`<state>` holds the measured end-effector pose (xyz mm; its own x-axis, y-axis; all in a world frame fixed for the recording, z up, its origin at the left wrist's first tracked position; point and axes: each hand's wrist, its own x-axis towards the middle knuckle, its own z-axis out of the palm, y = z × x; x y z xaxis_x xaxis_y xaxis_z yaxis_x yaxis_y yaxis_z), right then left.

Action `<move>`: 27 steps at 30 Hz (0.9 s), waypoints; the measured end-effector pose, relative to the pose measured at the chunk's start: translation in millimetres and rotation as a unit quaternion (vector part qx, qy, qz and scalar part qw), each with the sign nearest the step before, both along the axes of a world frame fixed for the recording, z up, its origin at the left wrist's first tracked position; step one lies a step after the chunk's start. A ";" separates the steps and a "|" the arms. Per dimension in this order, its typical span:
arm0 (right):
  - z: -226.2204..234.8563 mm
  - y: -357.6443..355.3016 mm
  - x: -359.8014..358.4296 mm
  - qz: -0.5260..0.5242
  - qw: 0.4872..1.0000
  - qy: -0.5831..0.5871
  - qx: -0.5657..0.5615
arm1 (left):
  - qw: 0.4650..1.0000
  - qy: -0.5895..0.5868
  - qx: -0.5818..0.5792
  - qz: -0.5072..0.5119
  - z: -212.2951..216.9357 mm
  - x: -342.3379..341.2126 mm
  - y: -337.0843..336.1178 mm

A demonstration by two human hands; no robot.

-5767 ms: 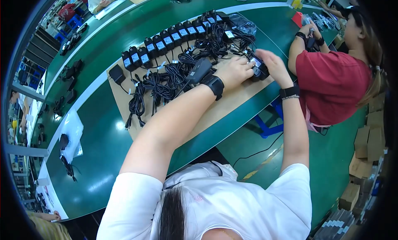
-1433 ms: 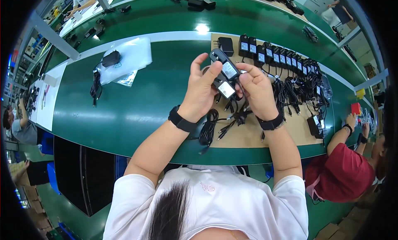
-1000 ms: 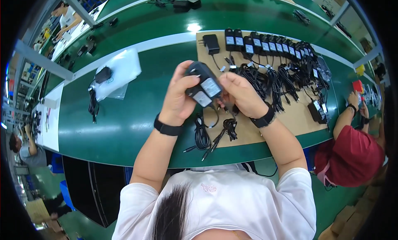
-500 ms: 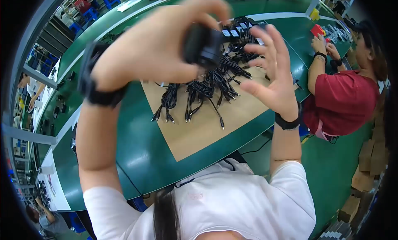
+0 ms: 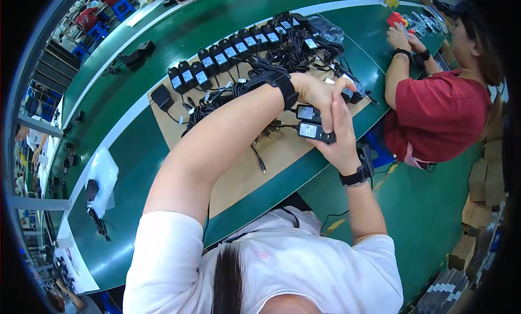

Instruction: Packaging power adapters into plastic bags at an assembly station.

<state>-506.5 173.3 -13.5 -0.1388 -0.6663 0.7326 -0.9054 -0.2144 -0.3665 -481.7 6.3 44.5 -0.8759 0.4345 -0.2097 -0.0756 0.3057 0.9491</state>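
Two black power adapters [image 5: 309, 130] with pale labels lie side by side near the right part of a brown sheet [image 5: 233, 186], their cords running left. My right hand [image 5: 344, 143] closes round their right ends, thumb below the nearer one. Reaching across from the left, my left hand [image 5: 313, 91] curls over the same adapters, fingers against those of my right hand. Its grip is partly hidden. Beyond my left forearm, a row of black adapters [image 5: 218, 56] stands along the sheet's far edge, with a tangle of black cables [image 5: 290, 53] beside it.
A person in a red shirt [image 5: 442, 113] works at the right with a red item [image 5: 395, 19]. A clear plastic bag [image 5: 106, 170] lies on the green table [image 5: 130, 221] at left. Another adapter [image 5: 140, 53] sits toward the far side. Cardboard boxes [image 5: 477, 178] stand at far right.
My left hand, raised with a blurred black object, has come down and right to the adapters. My right hand, open before, now closes on them. The far adapter row has come into view.
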 end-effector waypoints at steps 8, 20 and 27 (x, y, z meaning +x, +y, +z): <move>-4.5 -14.4 -1.6 -0.177 0.980 -0.063 0.057 | 0.866 0.307 -0.196 0.342 25.4 33.0 -16.3; -8.1 -20.8 -2.0 -0.355 0.922 -0.016 0.156 | 0.727 0.314 -0.252 0.556 22.8 269.2 8.6; 86.9 -45.9 64.9 -0.151 0.986 0.002 0.067 | 0.577 0.215 -0.399 0.680 -19.9 410.2 0.8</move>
<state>-441.6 127.4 73.5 -0.3430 -0.6858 0.6419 -0.9219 0.1147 -0.3700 -71.5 7.0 24.6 -0.3389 -0.7996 0.4958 -0.5699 0.5938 0.5680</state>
